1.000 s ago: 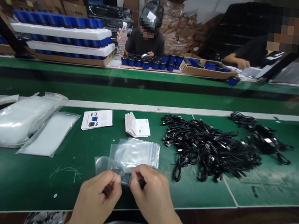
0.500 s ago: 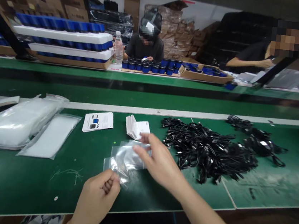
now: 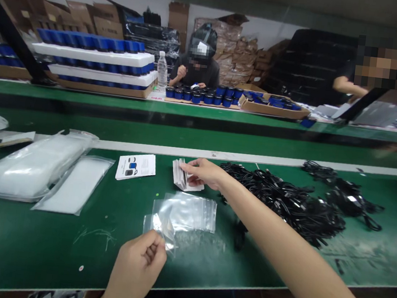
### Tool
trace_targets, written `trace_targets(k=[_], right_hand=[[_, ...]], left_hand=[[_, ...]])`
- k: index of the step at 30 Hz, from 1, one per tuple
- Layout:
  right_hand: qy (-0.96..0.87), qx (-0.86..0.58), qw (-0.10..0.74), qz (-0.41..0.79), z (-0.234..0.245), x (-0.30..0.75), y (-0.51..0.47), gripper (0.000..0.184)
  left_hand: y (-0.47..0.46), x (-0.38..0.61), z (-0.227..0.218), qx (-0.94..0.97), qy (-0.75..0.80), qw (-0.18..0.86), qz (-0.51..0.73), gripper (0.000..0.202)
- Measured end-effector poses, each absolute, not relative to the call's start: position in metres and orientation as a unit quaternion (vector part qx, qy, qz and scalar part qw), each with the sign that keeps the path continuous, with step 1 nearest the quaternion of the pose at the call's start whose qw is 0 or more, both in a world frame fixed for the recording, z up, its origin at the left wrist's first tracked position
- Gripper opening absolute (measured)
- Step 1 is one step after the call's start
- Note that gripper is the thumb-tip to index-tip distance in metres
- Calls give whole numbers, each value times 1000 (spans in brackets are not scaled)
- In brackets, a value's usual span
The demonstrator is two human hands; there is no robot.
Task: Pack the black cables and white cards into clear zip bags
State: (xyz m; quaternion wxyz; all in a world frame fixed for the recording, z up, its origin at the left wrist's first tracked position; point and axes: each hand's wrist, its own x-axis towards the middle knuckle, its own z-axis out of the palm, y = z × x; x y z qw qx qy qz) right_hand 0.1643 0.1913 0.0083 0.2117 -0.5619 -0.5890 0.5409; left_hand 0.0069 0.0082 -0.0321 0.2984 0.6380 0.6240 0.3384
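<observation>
My left hand (image 3: 139,262) is closed near the table's front edge, pinching the corner of a clear plastic bag (image 3: 161,225). That bag lies partly over several flat clear zip bags (image 3: 194,213). Farther out, my right hand (image 3: 206,171) reaches to a fanned stack of small white cards (image 3: 178,178). Its thumb and fingers are closed on cards at the stack's right side; how many is hidden. Left of the stack lies a pile of printed leaflets (image 3: 136,167) with product pictures. My right forearm passes in front of a heap of black cables (image 3: 279,196).
Large plastic packs of white material (image 3: 34,168) lie on the left of the green table (image 3: 44,246). More bundled cables (image 3: 354,198) rest at the right. Behind a raised ledge, a co-worker (image 3: 198,70) sits near blue jars (image 3: 207,97); another person (image 3: 352,85) is at right.
My right hand has moved away from above the clear bags to the white cards and closed there. The left hand keeps its pinch on the bag. The view has shifted slightly.
</observation>
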Motion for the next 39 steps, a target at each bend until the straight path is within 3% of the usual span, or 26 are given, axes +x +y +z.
trace_targets(k=[4, 9, 15, 18, 22, 24, 26, 28, 30, 31, 35, 39], right_hand=[[-609, -565, 219, 512, 14, 177, 184, 15], [-668, -562, 283, 397, 33, 194, 122, 23], [-791, -482, 232, 298, 27, 176, 30, 21], [-794, -450, 283, 293, 10, 160, 18, 19], [-741, -433, 427, 285, -15, 146, 8, 16], [-663, -454, 498, 326, -28, 138, -2, 43], [-570, -453, 522, 443, -39, 129, -12, 67], [-501, -420, 476, 588, -44, 123, -19, 61], [-502, -415, 414, 636, -43, 122, -19, 30], [-537, -427, 405, 605, -41, 125, -17, 19], [-724, -415, 466, 294, -27, 144, -3, 16], [-797, -333, 498, 76, -24, 150, 6, 28]], left_hand=[[9, 8, -31, 596, 640, 333, 351, 25], [14, 5, -22, 499, 669, 385, 394, 30], [25, 7, -9, 396, 680, 381, 485, 30], [26, 12, -9, 447, 690, 305, 481, 29], [27, 10, -9, 471, 699, 236, 484, 25], [27, 7, -8, 472, 701, 210, 491, 24], [28, 4, -7, 471, 702, 192, 499, 23], [28, 3, -6, 474, 698, 188, 503, 22], [27, 3, -5, 481, 692, 193, 503, 23], [27, 4, -5, 484, 689, 194, 503, 23], [23, 5, -4, 493, 689, 167, 504, 19], [16, 8, -5, 520, 695, 126, 480, 21]])
